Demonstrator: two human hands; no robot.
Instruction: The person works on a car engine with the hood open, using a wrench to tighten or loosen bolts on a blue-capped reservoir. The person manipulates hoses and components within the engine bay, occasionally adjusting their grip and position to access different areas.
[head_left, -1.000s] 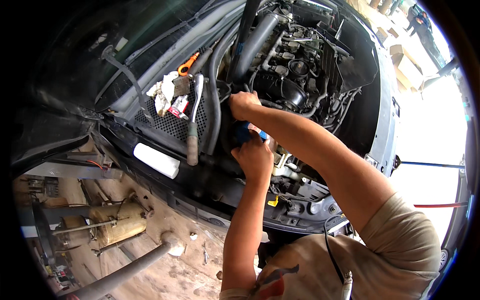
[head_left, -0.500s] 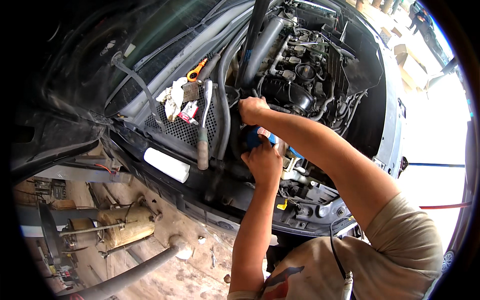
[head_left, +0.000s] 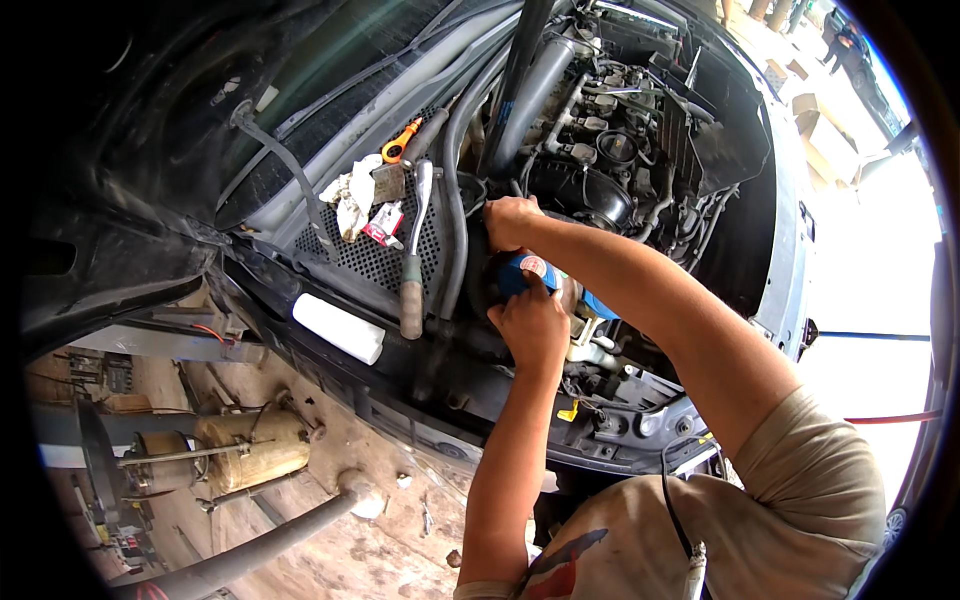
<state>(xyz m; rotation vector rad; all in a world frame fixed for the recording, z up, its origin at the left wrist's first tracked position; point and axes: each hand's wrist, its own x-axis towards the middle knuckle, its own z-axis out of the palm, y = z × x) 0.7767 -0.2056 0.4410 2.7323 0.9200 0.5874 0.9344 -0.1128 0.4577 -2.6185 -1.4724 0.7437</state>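
Deep in the engine bay, my right hand (head_left: 512,222) is closed in a fist beside the black hoses; what its fingers hold is hidden. Its forearm crosses above a blue container (head_left: 512,277) with a red and white round label. Against that container rests my left hand (head_left: 533,322), fingers curled round its near side and index finger pressing near the label. More blue (head_left: 598,305) shows under the right forearm, and I cannot tell whether it is the same thing. Right of my left hand is a pale plastic neck (head_left: 590,345).
On the perforated cowl panel (head_left: 375,265) lie a ratchet (head_left: 415,270), an orange-ringed tool (head_left: 402,140), a hammer (head_left: 425,138), a crumpled rag (head_left: 352,198) and a small red-white packet (head_left: 384,224). A white cylinder (head_left: 338,328) rests on the fender. The engine (head_left: 615,150) lies beyond my hands.
The view has shifted slightly. Both hands keep nearly the same places, the right still closed in the bay and the left still on the blue container.
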